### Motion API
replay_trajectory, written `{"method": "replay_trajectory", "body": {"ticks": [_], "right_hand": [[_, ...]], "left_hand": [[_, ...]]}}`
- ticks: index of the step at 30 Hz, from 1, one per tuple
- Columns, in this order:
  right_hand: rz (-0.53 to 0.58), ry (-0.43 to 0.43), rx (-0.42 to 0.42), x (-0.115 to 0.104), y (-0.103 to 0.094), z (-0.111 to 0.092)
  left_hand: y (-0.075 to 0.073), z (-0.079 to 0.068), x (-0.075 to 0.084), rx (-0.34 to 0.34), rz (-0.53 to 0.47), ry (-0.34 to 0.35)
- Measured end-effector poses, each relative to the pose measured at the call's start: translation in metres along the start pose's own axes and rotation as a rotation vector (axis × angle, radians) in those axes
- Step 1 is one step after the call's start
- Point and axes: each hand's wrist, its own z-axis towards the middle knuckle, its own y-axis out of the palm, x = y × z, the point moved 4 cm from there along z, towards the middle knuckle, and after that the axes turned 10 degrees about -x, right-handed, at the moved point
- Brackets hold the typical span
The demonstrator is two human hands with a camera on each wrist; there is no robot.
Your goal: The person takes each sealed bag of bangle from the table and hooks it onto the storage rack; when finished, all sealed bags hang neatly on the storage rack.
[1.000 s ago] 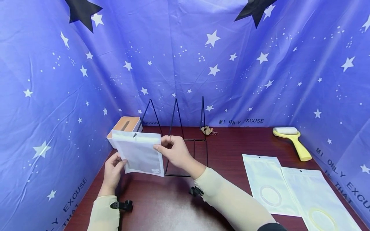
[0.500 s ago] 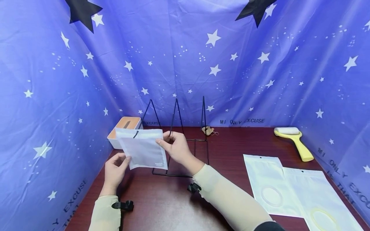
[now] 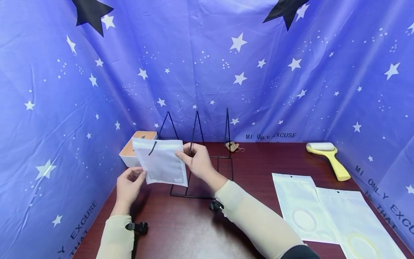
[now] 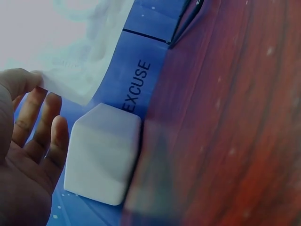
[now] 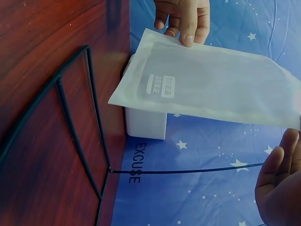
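Note:
A white zip bag with a small printed label hangs upright between both hands. My left hand pinches its lower left edge between thumb and forefinger; the other fingers show loosely curved in the left wrist view. At the upper right edge my right hand pinches the bag, thumb in front. The left prong of a black wire rack comes through the hole at the top of the bag, its tip pointing toward me. The right wrist view shows the bag tilted beside the rack wires.
A white box with a wood-coloured lid stands behind the bag at left. Two white zip bags, one with a pale ring, one with a yellow ring, lie at right. Behind them are a yellow-handled roller and a small tan object.
The bag has moved up and back along the prong, and more of the prong now sticks out through its hole. Both hands have moved with it, still pinching its edges.

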Motion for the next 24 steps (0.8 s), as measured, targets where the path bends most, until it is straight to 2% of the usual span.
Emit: {"method": "replay_trajectory", "body": {"ticks": [4,7,13,24], "right_hand": [[-0.021,0.015,0.006,0.002,-0.002,0.005],[-0.052,0.030,0.014,0.004,-0.004,0.009],[-0.111,0.051,0.026,0.008,-0.009,0.017],[-0.080,0.075,0.088,0.016,-0.017,0.032]], "left_hand": [[0.000,0.011,-0.019,-0.015,0.017,-0.010],[0.001,0.018,-0.023,-0.032,0.021,0.005],[0.005,0.030,-0.020,-0.043,0.074,0.026],[0.017,0.048,-0.013,-0.048,0.167,-0.045]]}}
